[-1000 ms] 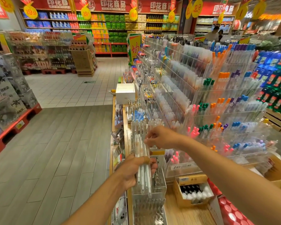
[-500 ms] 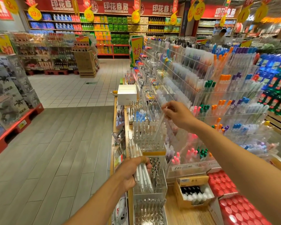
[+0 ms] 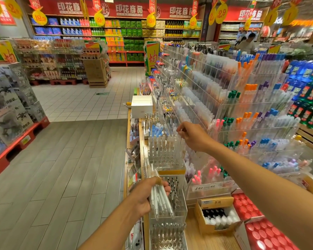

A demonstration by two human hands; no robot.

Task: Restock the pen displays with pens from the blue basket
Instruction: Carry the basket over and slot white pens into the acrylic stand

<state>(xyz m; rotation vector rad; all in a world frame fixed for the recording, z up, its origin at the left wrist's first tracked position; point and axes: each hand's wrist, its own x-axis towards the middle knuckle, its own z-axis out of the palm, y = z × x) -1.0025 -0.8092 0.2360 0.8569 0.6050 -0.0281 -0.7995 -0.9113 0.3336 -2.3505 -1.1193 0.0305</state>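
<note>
My left hand [image 3: 145, 195] grips a bundle of white pens [image 3: 160, 197] low in front of a clear acrylic pen stand [image 3: 167, 210]. My right hand [image 3: 192, 135] is stretched forward and pinches the top of one clear pen [image 3: 181, 141] over the upper acrylic rack [image 3: 165, 152], which holds a row of upright white pens. The pen's lower part blends with the rack. The blue basket is not in view.
Tiered clear displays of coloured markers [image 3: 251, 123] fill the right side. A white box [image 3: 141, 106] sits further along the wooden shelf. A cardboard box of small bottles [image 3: 217, 216] and red packs [image 3: 260, 230] lie near my right arm. The aisle floor is at left.
My right hand went from the bundle in my left hand up and forward with one pen, and now sits slightly lower over the upper rack. My left hand stayed put.
</note>
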